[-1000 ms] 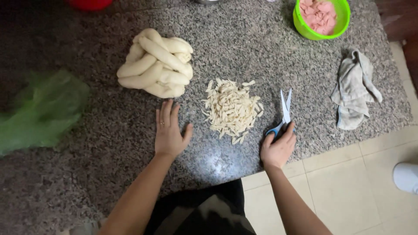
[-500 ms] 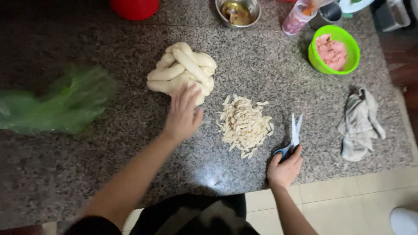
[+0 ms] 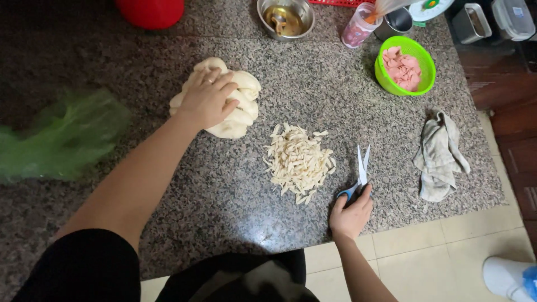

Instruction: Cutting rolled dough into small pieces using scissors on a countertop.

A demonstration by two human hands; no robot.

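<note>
my left hand (image 3: 208, 99) lies palm-down on the coiled rope of dough (image 3: 238, 112), fingers spread and curved over its top at about eleven o'clock on the granite counter (image 3: 168, 190); it presses and cups the coil, not lifting it. my right hand (image 3: 351, 215) rests at five o'clock near the counter's edge, fingers closed around the blue handles of the scissors (image 3: 358, 179), whose blades stand slightly apart and point to twelve. between the two hands lies the pile of snipped dough pieces (image 3: 299, 162), just beside the blades. i judge the step in hand to be taking up more dough for cutting; the next move seems to call for drawing a free end off the coil and bringing it to the blades. at two o'clock sits a green bowl (image 3: 425, 72) of pink slices, at three a crumpled grey cloth (image 3: 439, 159), at nine a green plastic bag (image 3: 61, 140), at twelve a steel bowl (image 3: 285, 17). nothing lies between coil and scissors except the cut pile.
</note>
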